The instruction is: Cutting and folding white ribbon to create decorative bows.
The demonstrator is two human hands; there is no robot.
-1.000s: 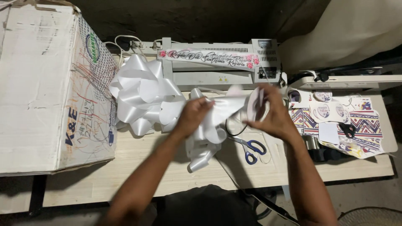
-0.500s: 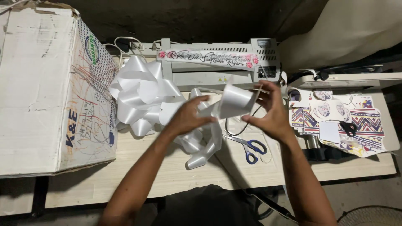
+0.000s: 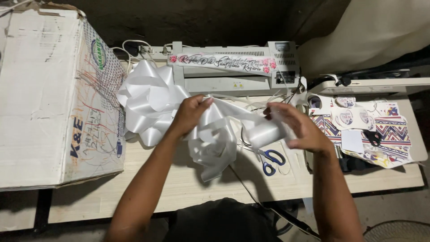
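2 hands grip the white ribbon point(image 3: 215, 134): left hand point(image 3: 188, 115), right hand point(image 3: 298, 127)

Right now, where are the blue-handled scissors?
In the head view, the blue-handled scissors lie on the wooden table, right of centre, just below the right hand and left of the patterned stickers.

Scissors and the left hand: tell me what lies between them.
In the head view, the looped white ribbon that the left hand grips lies between it and the scissors, hanging over the table.
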